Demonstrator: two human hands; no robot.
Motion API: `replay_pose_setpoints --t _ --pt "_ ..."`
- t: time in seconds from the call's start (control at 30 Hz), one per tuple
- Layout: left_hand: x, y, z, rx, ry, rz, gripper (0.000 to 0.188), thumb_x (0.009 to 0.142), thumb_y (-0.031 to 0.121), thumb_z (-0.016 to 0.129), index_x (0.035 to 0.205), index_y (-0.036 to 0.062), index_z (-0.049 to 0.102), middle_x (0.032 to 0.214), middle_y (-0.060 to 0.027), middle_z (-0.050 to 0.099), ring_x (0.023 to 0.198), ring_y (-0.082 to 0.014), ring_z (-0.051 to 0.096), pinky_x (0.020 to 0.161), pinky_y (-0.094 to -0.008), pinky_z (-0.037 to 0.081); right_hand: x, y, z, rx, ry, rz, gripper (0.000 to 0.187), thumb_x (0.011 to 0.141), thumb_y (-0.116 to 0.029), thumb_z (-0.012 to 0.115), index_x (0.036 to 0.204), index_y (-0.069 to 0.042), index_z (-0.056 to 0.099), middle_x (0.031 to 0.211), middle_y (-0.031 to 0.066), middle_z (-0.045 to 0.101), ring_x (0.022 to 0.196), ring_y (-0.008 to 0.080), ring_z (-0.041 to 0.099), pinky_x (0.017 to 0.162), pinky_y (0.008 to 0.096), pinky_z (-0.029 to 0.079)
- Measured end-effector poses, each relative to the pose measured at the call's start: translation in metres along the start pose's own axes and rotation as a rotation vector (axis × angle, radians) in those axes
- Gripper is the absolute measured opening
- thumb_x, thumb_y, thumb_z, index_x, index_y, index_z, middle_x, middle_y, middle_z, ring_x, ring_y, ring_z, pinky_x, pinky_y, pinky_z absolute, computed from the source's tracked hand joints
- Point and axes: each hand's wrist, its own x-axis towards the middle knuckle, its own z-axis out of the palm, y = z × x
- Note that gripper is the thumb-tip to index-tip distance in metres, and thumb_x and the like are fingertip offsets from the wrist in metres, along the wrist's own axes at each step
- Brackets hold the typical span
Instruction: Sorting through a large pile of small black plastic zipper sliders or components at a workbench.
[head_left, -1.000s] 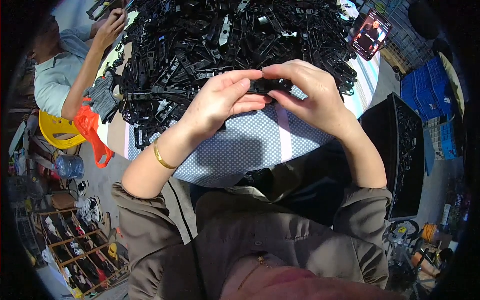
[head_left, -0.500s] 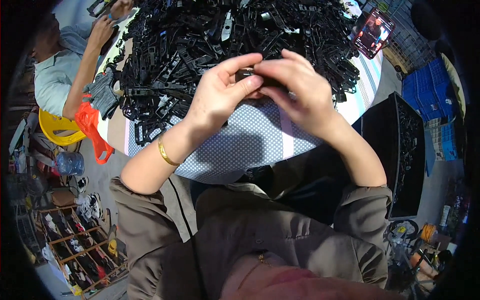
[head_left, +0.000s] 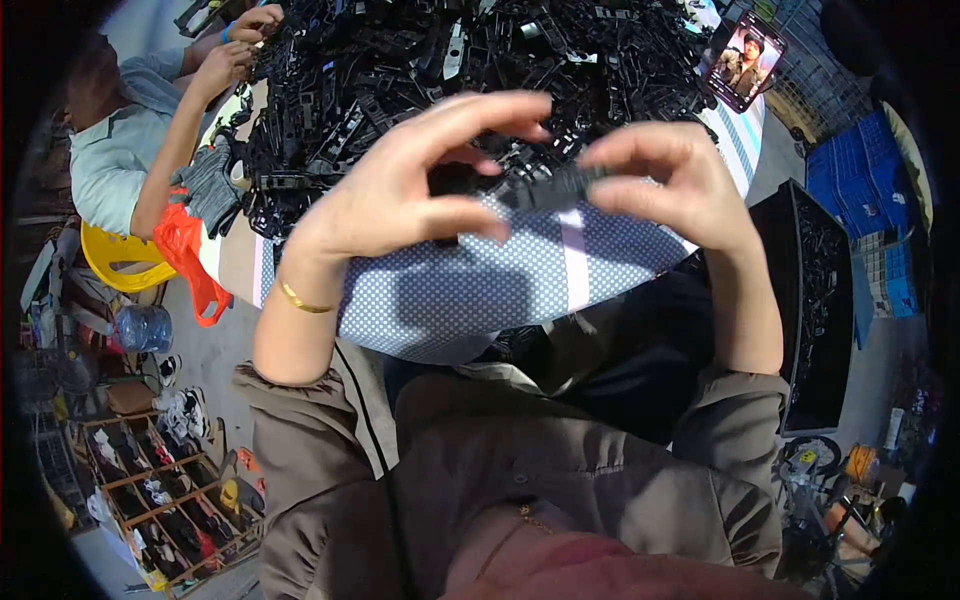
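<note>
Over the near edge of the table, my right hand pinches one end of a dark, elongated black part, blurred by motion. The part points left, toward my other hand. My left hand, with a gold bangle at its wrist, has its fingers and thumb spread apart. Nothing shows between them, and a gap separates them from the part. Just beyond both hands lies a big heap of black plastic parts, some with shiny metal bits.
A patterned cloth covers the table. A phone stands at the far right. On the left, another person's hands touch the heap's edge, near a red plastic bag. A black bin of parts stands at right.
My hands have come apart from each other, left hand moving left and right hand moving right with the black part. The other person's hands have shifted toward the heap.
</note>
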Motion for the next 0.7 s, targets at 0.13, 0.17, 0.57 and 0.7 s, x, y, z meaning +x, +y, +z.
replay_pose_setpoints --t 0.13,0.17,0.57,0.7 --pt "-0.017 0.011 -0.016 0.948 -0.313 0.051 0.066 0.048 0.005 0.076 0.110 0.0067 0.055 0.107 -0.0096 0.049 0.103 -0.0274 0.044 0.090 -0.0361 0.038 -0.010 -0.006 0.003 -0.223 -0.663 -0.179 0.020 0.073 -0.011 0.067 0.089 0.000 0.064 0.074 0.0116 0.063 0.066 0.0244 0.063 0.059 0.0308 0.048" --pt "-0.021 0.008 -0.013 1.006 -0.330 -0.001 0.064 0.048 0.003 0.074 0.109 0.0062 0.055 0.106 -0.0095 0.049 0.103 -0.0278 0.044 0.090 -0.0357 0.038 -0.011 -0.007 0.014 -0.325 -0.678 -0.191 0.018 0.072 -0.012 0.068 0.086 0.000 0.064 0.074 0.0117 0.063 0.065 0.0268 0.062 0.058 0.0323 0.048" --pt "-0.005 -0.001 0.005 1.059 -0.339 0.003 0.021 0.066 0.006 0.066 0.086 0.0014 0.060 0.087 -0.0078 0.055 0.087 -0.0256 0.048 0.081 -0.0349 0.040 0.004 -0.080 0.121 0.684 -0.377 -0.382 0.031 0.089 -0.033 0.054 0.084 -0.003 0.062 0.075 0.0047 0.064 0.060 0.0112 0.058 0.054 0.0223 0.045" --pt "-0.002 -0.002 0.000 1.041 -0.234 0.075 0.025 0.067 0.008 0.068 0.089 0.0000 0.060 0.088 -0.0094 0.055 0.087 -0.0265 0.050 0.079 -0.0344 0.042 0.001 -0.094 0.157 0.522 -0.110 -0.529 0.025 0.081 -0.028 0.056 0.082 -0.003 0.061 0.070 0.0054 0.060 0.059 0.0135 0.056 0.052 0.0255 0.044"
